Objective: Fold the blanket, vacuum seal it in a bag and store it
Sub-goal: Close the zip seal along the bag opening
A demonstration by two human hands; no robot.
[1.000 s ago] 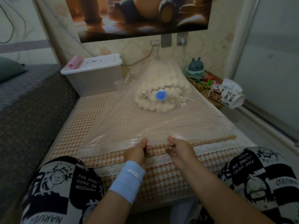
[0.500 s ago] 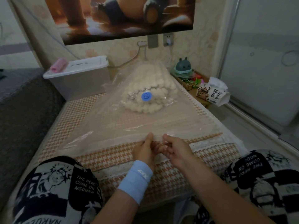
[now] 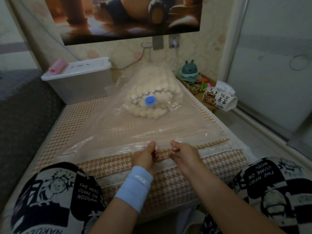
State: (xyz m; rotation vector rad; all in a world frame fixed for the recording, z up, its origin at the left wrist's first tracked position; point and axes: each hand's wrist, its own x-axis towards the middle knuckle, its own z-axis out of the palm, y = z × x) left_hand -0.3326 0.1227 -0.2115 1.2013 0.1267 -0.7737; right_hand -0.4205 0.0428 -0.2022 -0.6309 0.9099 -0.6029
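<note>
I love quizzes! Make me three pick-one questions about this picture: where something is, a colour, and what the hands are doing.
1. Where is the fluffy blanket? A on the floor; B on a chair; C inside the clear bag.
2. What colour is the bag's round valve? A red; B blue; C green.
3. What are the left hand and right hand doing? A pinching the bag's near edge; B waving; C lying flat.
Answers: C, plastic wraps the blanket; B, the valve is blue; A, fingers and thumbs nip the edge.
</note>
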